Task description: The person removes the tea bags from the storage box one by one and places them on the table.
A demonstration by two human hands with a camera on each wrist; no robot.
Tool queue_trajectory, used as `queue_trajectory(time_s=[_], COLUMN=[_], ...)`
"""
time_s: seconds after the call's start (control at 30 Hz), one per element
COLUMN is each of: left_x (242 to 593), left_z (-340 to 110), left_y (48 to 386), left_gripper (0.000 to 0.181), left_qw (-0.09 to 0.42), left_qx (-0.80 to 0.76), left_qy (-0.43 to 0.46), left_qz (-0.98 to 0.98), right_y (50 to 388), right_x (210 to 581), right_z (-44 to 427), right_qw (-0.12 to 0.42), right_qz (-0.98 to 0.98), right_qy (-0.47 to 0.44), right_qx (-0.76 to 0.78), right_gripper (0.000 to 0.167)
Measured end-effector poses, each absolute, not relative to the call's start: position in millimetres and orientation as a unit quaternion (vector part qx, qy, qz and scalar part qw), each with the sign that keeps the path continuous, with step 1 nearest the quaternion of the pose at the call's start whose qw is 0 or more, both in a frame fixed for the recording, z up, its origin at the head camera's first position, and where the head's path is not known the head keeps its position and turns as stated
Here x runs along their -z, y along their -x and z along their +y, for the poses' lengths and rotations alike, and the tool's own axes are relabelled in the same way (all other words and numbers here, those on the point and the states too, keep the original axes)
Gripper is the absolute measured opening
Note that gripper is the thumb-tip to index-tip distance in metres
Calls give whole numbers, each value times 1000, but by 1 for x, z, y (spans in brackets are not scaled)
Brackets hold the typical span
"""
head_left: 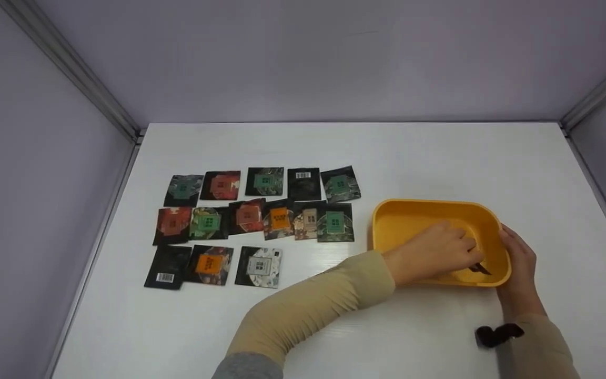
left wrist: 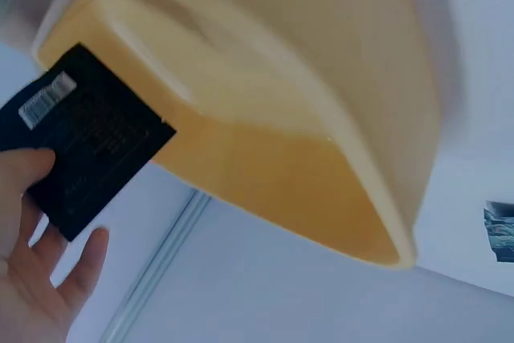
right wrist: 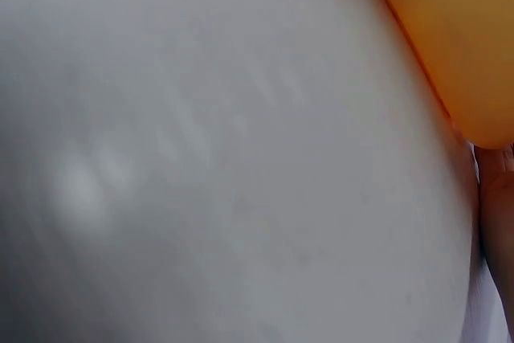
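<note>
My left hand (head_left: 437,252) reaches over the yellow plastic bin (head_left: 379,221) from the left. In the left wrist view, its thumb and fingers pinch a flat black sachet (left wrist: 96,138) with a white barcode label. Only a dark corner of this sachet (head_left: 479,269) shows below the fingers in the head view. My right hand (head_left: 518,260) rests against the outside of the bin's right end, its fingers lying along the wall. The right wrist view catches just part of that hand (right wrist: 498,214) beside the bin (right wrist: 458,30); its thumb is hidden.
Several printed sachets lie in three rough rows on the white table (head_left: 313,147), left of the bin. Among them are a green-labelled sachet (head_left: 335,222), an orange-labelled sachet (head_left: 209,265) and a white-patterned sachet (head_left: 259,267). A black strap (head_left: 497,335) sits at the right wrist. Pale walls enclose the table.
</note>
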State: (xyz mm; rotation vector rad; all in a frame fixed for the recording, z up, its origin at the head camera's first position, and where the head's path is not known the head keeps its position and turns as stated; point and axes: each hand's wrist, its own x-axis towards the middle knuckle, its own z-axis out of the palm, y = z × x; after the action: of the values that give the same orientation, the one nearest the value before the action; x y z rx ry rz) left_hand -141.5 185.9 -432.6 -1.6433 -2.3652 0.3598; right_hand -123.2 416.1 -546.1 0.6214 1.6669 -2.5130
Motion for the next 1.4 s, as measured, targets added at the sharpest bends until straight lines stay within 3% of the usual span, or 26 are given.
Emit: queue_trajectory(time_s=[0.17,0.37,0.77,1.07,1.4], left_x=[435,435,434,463,489], left_z=[154,113,32,-29,-51], left_y=[132,113,94,93,89], left_gripper=[32,22,17,18,28], left_qw=[232,270,214,169,91], left_qx=[-56,67,131,93,68], left_qy=[512,467,387,309,286], left_qz=[-825,-840,-887,-931,-951], right_y=[122,121,124,122,123], right_x=[547,546,544,545,544], right_z=[415,416,417,415,415], right_qw=[10,28,43,31,25], right_qz=[522,538,544,554,529], right_qy=[-191,-189,-199,-204,-213], right_qx=[831,821,814,806,821], right_gripper=[39,45,49,47,45])
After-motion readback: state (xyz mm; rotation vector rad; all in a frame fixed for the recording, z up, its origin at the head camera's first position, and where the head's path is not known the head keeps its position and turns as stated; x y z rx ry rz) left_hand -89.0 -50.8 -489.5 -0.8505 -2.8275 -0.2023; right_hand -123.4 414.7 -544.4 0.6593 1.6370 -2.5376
